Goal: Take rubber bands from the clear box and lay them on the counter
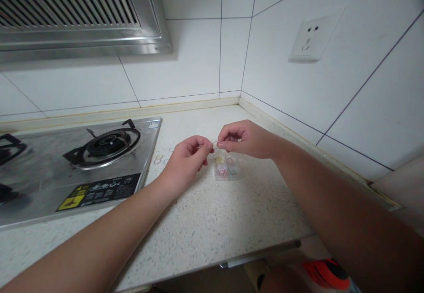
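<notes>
My left hand (188, 156) is closed, thumb and forefinger pinched together above the counter. Facing it, my right hand (243, 138) is pinched shut too, its fingertips close to the left ones. A thin, pale band (214, 142) curves across the small gap between both sets of fingertips; it looks like a small hair tie. Just below the hands, a clear plastic compartment box (228, 177) stands on the counter with yellow, pink and other coloured loops inside. Several small coloured loops (159, 158) lie left of my left hand, partly hidden behind it.
A steel gas hob (109, 187) with black burner supports fills the left side of the speckled counter (212, 227). Above it hangs a range hood (99, 41). Tiled walls meet at the back corner, with a socket (308, 39) on the right one.
</notes>
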Available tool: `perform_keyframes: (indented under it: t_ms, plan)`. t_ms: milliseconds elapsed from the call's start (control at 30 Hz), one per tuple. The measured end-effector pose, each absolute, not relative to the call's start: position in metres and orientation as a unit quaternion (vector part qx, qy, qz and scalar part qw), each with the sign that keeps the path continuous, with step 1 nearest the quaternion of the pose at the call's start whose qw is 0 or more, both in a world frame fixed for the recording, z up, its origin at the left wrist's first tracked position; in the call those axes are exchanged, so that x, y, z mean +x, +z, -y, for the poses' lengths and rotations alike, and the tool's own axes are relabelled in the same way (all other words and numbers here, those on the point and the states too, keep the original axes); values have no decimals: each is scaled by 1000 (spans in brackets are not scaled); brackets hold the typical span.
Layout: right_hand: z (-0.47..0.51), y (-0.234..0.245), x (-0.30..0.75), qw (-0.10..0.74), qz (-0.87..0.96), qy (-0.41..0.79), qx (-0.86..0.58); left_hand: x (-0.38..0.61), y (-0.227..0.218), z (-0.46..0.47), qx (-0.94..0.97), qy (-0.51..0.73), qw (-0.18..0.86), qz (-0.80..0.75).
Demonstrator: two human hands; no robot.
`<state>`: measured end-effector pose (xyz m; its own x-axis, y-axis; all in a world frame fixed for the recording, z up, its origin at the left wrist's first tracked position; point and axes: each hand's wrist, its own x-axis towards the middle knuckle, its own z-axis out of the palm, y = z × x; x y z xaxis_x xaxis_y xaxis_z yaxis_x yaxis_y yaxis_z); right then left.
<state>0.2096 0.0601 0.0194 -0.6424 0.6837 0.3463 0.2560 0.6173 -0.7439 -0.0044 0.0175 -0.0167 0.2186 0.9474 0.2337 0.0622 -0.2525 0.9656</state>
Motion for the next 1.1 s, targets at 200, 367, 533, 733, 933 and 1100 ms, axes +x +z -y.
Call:
perform_keyframes:
  t_ms: [200,367,533,733,933,1100]
  plan:
    - [-59,22,210,329,837,331,-285,-4,-17,-16,634,484,469,-379]
    - [-58,24,210,338,832,339,-280,-4,-15,-14,641,495,465,-358]
    - [-59,23,210,341,831,345,-273,-4,-14,-15,640,501,458,-360]
    - [-59,23,210,340,831,346,-272,-5,-16,-15,638,502,463,-355]
    - [-59,22,209,349,829,348,-264,-5,-15,-14,638,503,463,-354]
    - [-59,22,210,348,830,346,-265,-5,-14,-14,638,503,462,-357]
